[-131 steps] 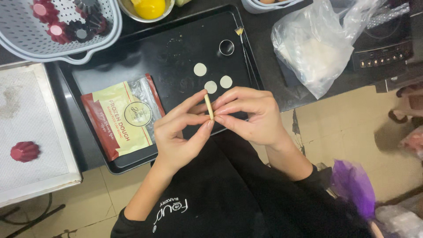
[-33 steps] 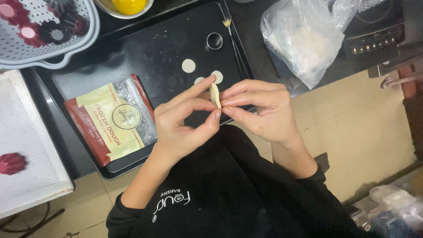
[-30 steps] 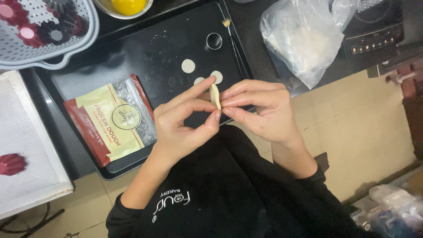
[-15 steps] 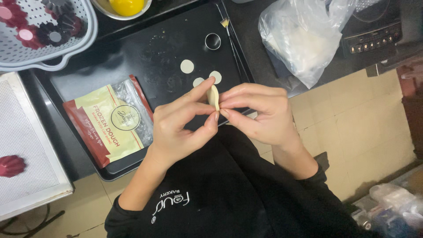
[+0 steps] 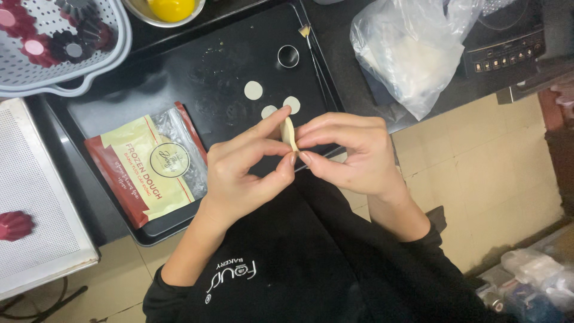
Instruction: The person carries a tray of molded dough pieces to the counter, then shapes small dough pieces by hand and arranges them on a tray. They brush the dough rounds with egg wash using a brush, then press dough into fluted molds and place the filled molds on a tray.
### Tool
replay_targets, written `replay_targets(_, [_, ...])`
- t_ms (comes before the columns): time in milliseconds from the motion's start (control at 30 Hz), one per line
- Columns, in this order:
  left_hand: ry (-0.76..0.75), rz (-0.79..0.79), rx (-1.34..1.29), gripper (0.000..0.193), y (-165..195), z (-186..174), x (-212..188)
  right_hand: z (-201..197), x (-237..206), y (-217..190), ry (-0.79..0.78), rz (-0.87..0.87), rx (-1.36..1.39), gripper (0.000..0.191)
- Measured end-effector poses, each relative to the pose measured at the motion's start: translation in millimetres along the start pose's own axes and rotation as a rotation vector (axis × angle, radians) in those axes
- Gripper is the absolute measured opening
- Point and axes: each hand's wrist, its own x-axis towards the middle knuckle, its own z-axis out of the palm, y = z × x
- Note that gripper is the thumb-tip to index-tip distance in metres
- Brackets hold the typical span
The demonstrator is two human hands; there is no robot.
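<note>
Black tray [image 5: 179, 72] on dark counter: I see left hand [image 5: 242, 170] and right hand [image 5: 353, 152] pinching one pale dough disc [image 5: 289, 133] above tray edge; three cut discs [image 5: 253, 90] lie flat, untouched, beside ring cutter [image 5: 288, 56].

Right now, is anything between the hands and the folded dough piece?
No. The left hand and right hand both pinch the folded dough piece directly with bare fingers, above the black tray. The three dough rounds lie apart on the tray behind it.

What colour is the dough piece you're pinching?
Pale cream dough piece, pinched between both hands; head view.
</note>
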Motion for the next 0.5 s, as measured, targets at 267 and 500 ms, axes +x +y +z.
replay_targets(267, [0.026,-0.004,-0.032,0.014,-3.7,1.8,-1.8,8.4,-1.4,2.3,0.050,0.003,0.021,0.012])
replay_targets(500, [0.020,-0.159,-0.222,0.013,-12.2,5.1,-1.0,14.0,-4.5,11.1,0.084,-0.029,-0.009,0.010])
